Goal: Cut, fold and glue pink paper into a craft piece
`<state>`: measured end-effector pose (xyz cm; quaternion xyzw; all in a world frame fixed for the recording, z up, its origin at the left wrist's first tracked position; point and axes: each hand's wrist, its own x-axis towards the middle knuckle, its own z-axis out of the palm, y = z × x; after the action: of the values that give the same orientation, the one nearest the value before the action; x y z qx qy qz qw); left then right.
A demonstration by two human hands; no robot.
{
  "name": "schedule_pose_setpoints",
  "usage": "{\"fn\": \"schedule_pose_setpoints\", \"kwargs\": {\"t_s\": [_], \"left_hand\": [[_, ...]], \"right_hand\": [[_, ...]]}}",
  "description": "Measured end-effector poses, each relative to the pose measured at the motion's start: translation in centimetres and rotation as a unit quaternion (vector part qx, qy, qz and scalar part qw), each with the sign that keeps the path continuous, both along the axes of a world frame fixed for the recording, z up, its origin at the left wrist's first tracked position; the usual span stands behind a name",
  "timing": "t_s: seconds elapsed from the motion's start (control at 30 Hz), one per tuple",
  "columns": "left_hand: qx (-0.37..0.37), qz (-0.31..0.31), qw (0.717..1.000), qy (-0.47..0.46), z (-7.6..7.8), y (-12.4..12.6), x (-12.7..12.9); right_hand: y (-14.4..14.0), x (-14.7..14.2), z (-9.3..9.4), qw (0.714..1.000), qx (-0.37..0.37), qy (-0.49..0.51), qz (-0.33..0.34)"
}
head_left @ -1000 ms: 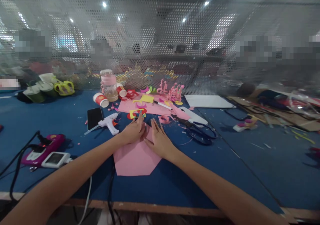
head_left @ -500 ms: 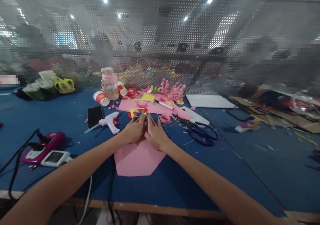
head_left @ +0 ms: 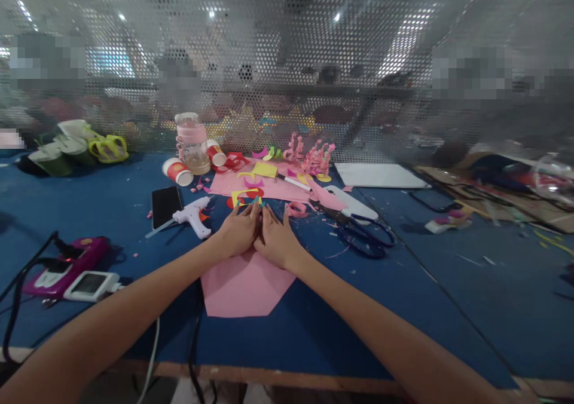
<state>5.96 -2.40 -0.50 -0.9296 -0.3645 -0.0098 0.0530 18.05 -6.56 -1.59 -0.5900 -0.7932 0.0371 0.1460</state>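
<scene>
A flat pink craft sheet point(head_left: 249, 287) with angled corners lies in front of me on the blue table. Its far part is covered by my hands. My left hand point(head_left: 240, 230) and my right hand point(head_left: 278, 236) meet over it, side by side, with fingertips pinched close together at its far end. What lies right between the fingertips is hidden. Just beyond them are a yellow piece with red ovals point(head_left: 246, 198) and a curled pink strip point(head_left: 296, 209). A white glue gun point(head_left: 192, 216) rests left of my left hand. Dark-handled scissors point(head_left: 363, 233) lie to the right.
A phone point(head_left: 165, 207), a purple power strip point(head_left: 67, 266) and cables are on the left. Paper cups point(head_left: 177, 171) and a pink-lidded jug point(head_left: 192, 144) stand at the back, near a larger pink sheet point(head_left: 224, 183) with scraps. A perforated metal screen point(head_left: 278, 51) closes the far side.
The view has shifted slightly. My hands stay together on the pink sheet, with only small finger movement.
</scene>
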Motion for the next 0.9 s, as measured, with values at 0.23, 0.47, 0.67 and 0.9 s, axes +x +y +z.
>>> {"fn": "schedule_pose_setpoints", "kwargs": {"t_s": [0.23,0.47,0.67,0.9], "left_hand": [[0.023,0.001,1.000,0.022,0.33,-0.10,-0.09],[0.034,-0.004,0.999,0.035,0.20,-0.24,-0.07],[0.030,-0.011,0.999,0.035,0.11,-0.41,-0.12],[-0.012,-0.006,1.000,0.002,-0.34,-0.46,-0.75]], "right_hand": [[-0.19,0.02,0.20,1.000,-0.001,0.004,-0.009],[-0.38,-0.08,0.13,1.000,0.015,0.019,-0.015],[-0.49,0.01,0.09,1.000,0.023,-0.003,-0.013],[-0.53,-0.01,0.04,0.999,0.028,-0.018,-0.011]]}}
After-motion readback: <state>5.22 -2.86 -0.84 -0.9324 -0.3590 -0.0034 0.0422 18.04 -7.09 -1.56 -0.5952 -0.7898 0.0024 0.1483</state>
